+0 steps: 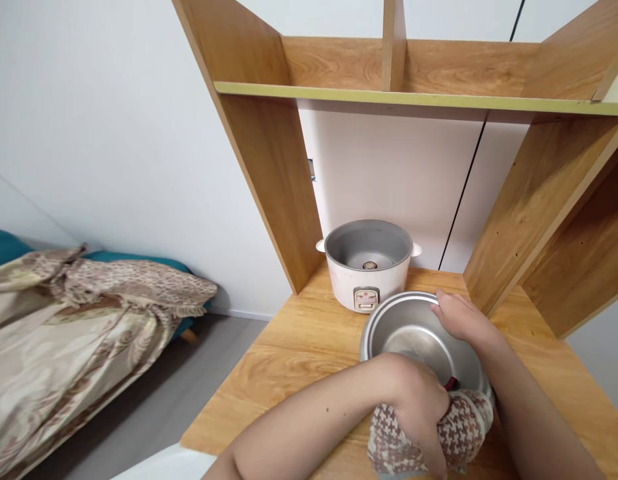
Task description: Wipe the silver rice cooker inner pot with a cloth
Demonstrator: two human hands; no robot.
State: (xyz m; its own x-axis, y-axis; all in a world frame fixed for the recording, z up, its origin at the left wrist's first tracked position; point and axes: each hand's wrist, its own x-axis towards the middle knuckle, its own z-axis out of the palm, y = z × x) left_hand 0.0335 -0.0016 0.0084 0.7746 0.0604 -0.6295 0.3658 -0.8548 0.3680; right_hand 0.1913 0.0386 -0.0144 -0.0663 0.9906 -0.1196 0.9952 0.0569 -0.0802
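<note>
A metal inner pot rests tilted on the wooden desk, its open side facing me. My right hand grips the pot's far right rim, fingers curled over the edge. My left hand is closed on a houndstooth-patterned cloth pressed against the pot's near rim. Behind the pot stands a white rice cooker body, lidless and with nothing inside.
Wooden shelf uprights flank the cooker left and right, with a shelf board overhead. A white wall lies behind. At the left is a bed with a patterned brown cover and grey floor between it and the desk.
</note>
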